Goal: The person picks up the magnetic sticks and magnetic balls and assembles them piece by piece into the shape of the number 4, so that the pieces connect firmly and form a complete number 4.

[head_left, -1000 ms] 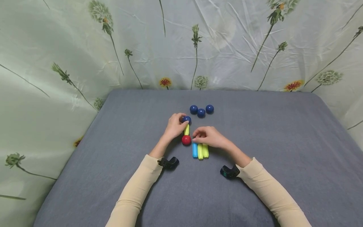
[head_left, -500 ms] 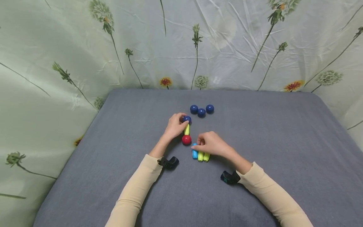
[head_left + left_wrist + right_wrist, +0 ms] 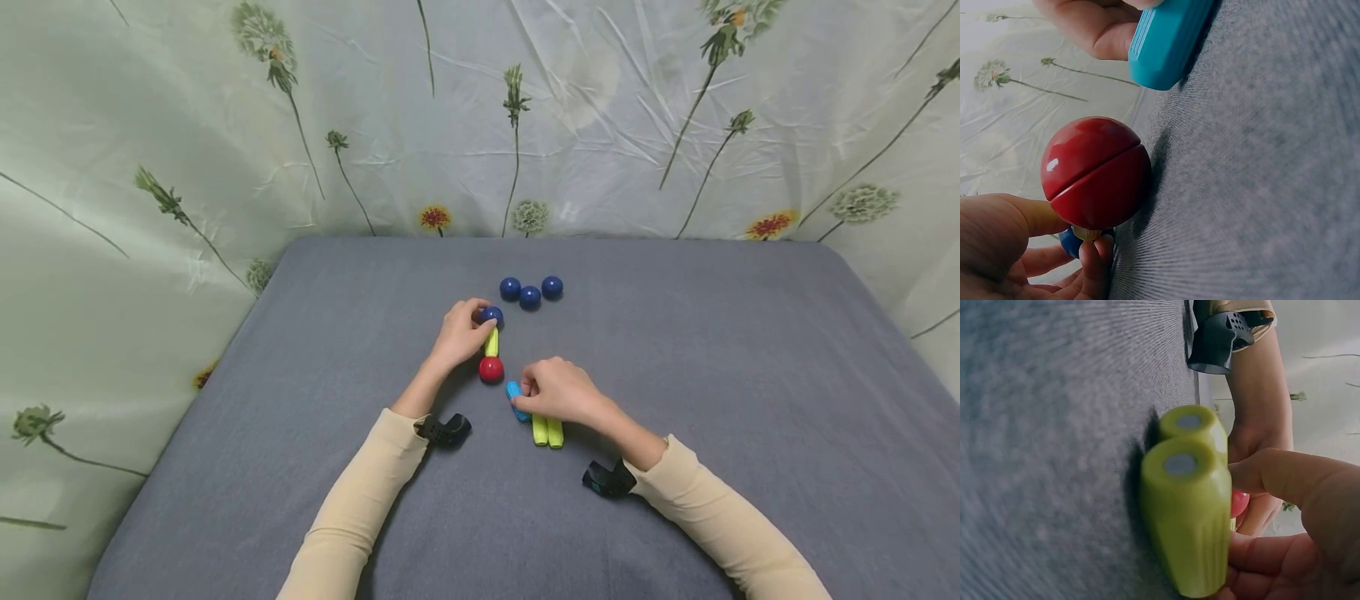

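My left hand grips a blue ball between thumb and fingers. From that ball a yellow-green stick runs toward me to a glossy red ball, which shows a groove round it in the left wrist view. To the right, my right hand pinches a light blue stick, which lies slanted just off the red ball. Two yellow-green sticks lie side by side under and beside the right hand, grey discs in their ends. The right hand hides the sticks' far ends in the head view.
Several things share the grey cloth-covered table: three loose blue balls sit close together beyond the left hand. A flower-patterned curtain hangs behind the table and along its left side. Black wrist mounts stick out above the cloth.
My right hand has come down toward me and taken hold of the light blue stick, now turned slantwise. The two yellow-green sticks have shifted slightly toward me and right. My left hand stays put.
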`<state>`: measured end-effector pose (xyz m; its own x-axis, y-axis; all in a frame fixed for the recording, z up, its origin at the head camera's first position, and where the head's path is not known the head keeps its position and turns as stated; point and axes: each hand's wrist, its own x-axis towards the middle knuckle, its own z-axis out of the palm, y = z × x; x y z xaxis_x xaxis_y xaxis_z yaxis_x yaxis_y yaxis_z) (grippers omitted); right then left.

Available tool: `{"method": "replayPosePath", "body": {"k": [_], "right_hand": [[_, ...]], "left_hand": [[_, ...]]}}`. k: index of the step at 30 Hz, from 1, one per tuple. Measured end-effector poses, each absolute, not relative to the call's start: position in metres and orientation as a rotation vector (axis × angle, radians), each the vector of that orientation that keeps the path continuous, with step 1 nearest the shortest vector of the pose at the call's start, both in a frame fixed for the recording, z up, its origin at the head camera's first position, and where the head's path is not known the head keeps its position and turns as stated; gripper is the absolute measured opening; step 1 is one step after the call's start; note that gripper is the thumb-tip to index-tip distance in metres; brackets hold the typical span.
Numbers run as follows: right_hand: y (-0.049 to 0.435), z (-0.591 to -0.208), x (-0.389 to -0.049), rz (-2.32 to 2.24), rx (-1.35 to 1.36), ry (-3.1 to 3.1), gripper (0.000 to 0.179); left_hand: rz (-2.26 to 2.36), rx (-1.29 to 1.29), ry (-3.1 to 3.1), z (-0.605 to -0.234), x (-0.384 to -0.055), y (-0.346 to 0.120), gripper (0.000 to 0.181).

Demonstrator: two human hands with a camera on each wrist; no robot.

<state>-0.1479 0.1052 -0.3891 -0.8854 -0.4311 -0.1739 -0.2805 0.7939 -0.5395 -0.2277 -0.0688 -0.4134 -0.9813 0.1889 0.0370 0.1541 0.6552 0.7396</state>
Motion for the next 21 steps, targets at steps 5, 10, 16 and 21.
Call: {"method": "replayPosePath", "body": {"k": [5, 10, 16, 21], "right_hand": [[0.105, -0.389, -0.149, -0.705, -0.541, 2.733, 0.015], [0.108, -0.391, -0.154, -0.711, -0.555, 2.771, 0.011], [0.113, -0.392, -0.162, -0.737, -0.581, 2.756, 0.009], [0.115, -0.393, -0.165, -0.753, -0.656, 2.770, 0.009]], "left_hand": [[1.250, 0.294, 2.813, -0.414, -0.228, -0.069, 0.037], [1.243, 0.332, 2.810, -0.414, -0.228, -0.070, 0.038], [1.235, 0.365, 2.801, -0.413, -0.228, -0.072, 0.040], [1.229, 0.364, 2.800, -0.414, -0.228, -0.073, 0.040]]}}
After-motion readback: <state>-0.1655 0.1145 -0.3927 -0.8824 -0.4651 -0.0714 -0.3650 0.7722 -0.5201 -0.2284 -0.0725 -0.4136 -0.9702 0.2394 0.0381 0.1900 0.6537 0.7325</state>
